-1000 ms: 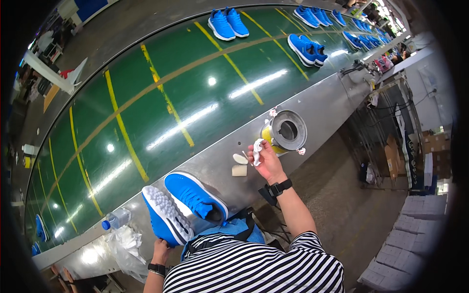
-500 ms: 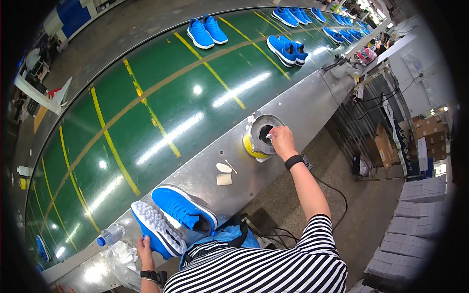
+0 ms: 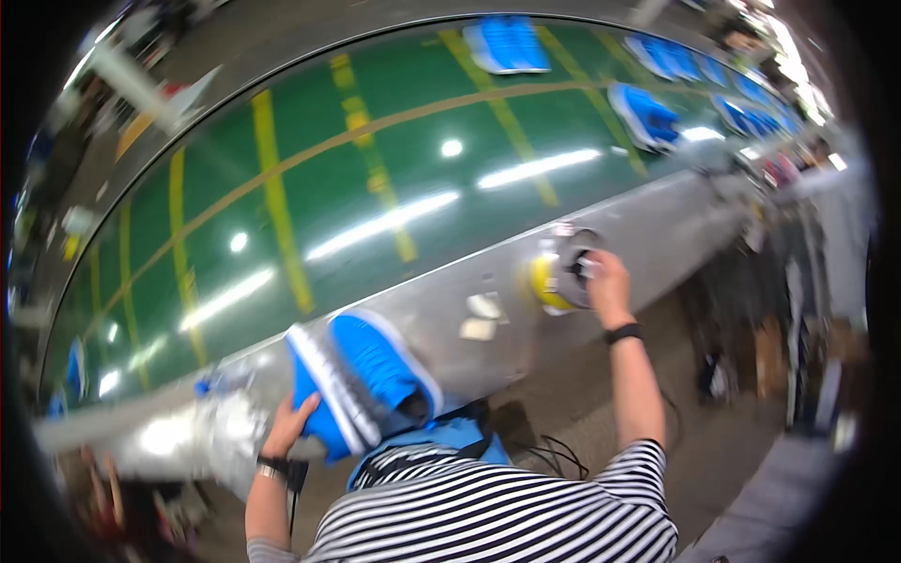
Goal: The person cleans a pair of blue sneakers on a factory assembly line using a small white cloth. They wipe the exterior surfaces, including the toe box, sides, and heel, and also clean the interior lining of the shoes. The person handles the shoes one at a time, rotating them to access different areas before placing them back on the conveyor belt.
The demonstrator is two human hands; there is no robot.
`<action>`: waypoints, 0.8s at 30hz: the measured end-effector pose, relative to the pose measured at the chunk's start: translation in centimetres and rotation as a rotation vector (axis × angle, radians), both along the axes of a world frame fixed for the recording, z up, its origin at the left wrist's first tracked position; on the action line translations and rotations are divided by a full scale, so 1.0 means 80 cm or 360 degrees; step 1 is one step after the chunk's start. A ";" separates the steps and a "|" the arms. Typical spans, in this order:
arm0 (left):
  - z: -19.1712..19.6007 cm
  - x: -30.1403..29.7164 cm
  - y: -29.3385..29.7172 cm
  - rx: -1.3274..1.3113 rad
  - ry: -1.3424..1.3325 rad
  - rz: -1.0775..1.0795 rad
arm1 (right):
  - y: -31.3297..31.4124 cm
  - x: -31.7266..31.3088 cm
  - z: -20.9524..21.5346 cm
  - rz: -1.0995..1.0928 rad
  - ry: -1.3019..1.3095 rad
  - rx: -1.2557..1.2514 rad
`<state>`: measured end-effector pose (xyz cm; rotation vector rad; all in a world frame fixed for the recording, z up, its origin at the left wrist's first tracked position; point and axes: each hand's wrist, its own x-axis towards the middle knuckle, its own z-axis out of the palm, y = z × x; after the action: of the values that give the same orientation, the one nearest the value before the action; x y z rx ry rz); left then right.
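Observation:
My left hand [image 3: 289, 427] is closed on the heel end of a blue sneaker [image 3: 312, 399], tipped on its side with its white sole edge showing. Right beside it, a second blue sneaker [image 3: 375, 352] rests upright on the metal ledge [image 3: 441, 324], toe pointing away. Farther right, my right hand [image 3: 610, 283] is at the mouth of a metal can [image 3: 584, 242] with a yellow side. Its fingers are pinched on a small white piece, blurred and partly hidden. The can's inside looks dark. Between sneakers and can lie a white oval pad [image 3: 483, 305] and a beige block [image 3: 478, 328].
A green conveyor belt [image 3: 328, 216] with yellow stripes runs beyond the ledge. Several blue sneakers [image 3: 507, 45] stand on it. Clear plastic wrap [image 3: 230, 427] and a blue-capped bottle [image 3: 211, 385] are at the left. Cables [image 3: 558, 455] hang below the ledge; another person's arms [image 3: 108, 493] show lower left.
The whole view has swung and blurred, shifting the ledge items rightward in the picture. The left-hand sneaker has turned, showing less tread. My right hand stays at the can's mouth.

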<state>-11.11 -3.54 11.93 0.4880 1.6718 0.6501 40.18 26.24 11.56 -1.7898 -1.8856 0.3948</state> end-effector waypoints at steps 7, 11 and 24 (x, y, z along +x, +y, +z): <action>0.045 -0.015 -0.005 -0.0283 -0.0224 0.0034 | -0.017 0.004 0.022 -0.0146 0.0795 -0.0101; 0.031 -0.014 -0.037 -0.0225 -0.0321 -0.0023 | -0.081 -0.154 0.066 0.0190 0.1309 -0.0494; -0.020 -0.044 -0.058 0.0520 -0.0111 -0.0237 | -0.218 -0.497 0.019 0.1371 0.0392 -0.0812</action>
<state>-14.65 -8.20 10.36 0.8056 1.4531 0.8244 0.42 8.79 13.12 -0.9917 -2.4190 1.4267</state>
